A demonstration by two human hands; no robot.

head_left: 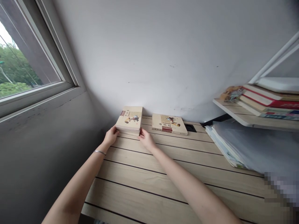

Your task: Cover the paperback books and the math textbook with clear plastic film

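Stack of books (129, 119), 1: at the far left of the desk (140, 175), close to the wall (158, 59); volumes laid flat, edges roughly aligned, exact count unclear. Top cover cream, with black characters, a dark red patch and coloured figures.

Left hand (111, 136), 1: bare, fingers bent and pressed to the near left corner of the stack. Silver-toned bracelet (100, 152) at the wrist.

Right hand (146, 140), 1: bare, fingers closed in on the near right corner of the same stack. The 2 hands stand apart, with the stack clasped between them.

Loose book (169, 124), 1: flat, cover up, similar in design; right of the stack, a gap between, touched by neither hand.

Desk: pale wood-look slats with dark lines between. Black recess (191, 128), 1, just beside the right end of the loose book.

Shelf (230, 112), 1: at right, raised above the desktop, bearing piled volumes (273, 101) and a brown ornament (230, 94), details blurred. Papers and folders (247, 146) below it.

Window (25, 59), 1: upper left, green trees (17, 68) outside.
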